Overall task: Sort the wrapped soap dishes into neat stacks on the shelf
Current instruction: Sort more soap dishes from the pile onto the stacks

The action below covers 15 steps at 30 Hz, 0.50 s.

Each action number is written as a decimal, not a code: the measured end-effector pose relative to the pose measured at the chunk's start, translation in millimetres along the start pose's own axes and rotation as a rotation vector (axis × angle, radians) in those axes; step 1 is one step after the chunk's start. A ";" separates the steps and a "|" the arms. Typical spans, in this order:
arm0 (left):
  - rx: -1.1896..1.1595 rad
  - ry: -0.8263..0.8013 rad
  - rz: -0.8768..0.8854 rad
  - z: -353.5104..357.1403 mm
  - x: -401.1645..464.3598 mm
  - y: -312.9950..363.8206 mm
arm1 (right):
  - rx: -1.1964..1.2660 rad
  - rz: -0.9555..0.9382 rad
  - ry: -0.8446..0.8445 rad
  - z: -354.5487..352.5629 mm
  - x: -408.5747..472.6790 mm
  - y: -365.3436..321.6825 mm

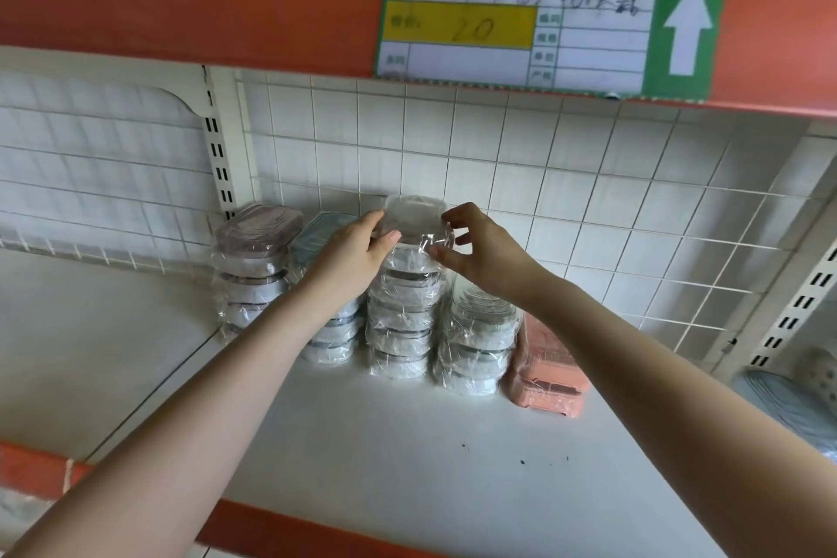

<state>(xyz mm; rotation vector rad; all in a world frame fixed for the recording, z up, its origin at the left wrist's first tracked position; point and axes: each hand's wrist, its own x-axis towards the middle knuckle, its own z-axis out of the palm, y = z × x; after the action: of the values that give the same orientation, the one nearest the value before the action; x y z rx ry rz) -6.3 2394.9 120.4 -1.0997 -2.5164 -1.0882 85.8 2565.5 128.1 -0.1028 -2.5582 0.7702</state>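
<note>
Several stacks of plastic-wrapped soap dishes stand at the back of the white shelf. The tallest, a white stack, sits in the middle. On its top lies a white wrapped dish. My left hand grips that dish's left side, thumb on its front. My right hand pinches the crinkled wrap at its right edge. A purple-lidded stack is at the left, a blue-lidded stack behind my left wrist, a shorter white stack at the right, then pink dishes.
An orange shelf edge with a green and yellow price tag hangs close overhead. A white wire grid backs the shelf in front of white tiles. A slotted upright stands at the right, with grey items beyond it.
</note>
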 end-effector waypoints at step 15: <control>0.000 0.401 0.452 25.3 -46.5 40.6 | -0.003 0.073 0.145 -14.2 -49.6 16.0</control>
<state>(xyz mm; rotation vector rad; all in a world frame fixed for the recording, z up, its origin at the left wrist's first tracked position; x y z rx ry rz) 57.8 2404.8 104.8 -1.2246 -1.8458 -1.0484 135.4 2576.2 109.5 -0.2454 -2.4301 0.7576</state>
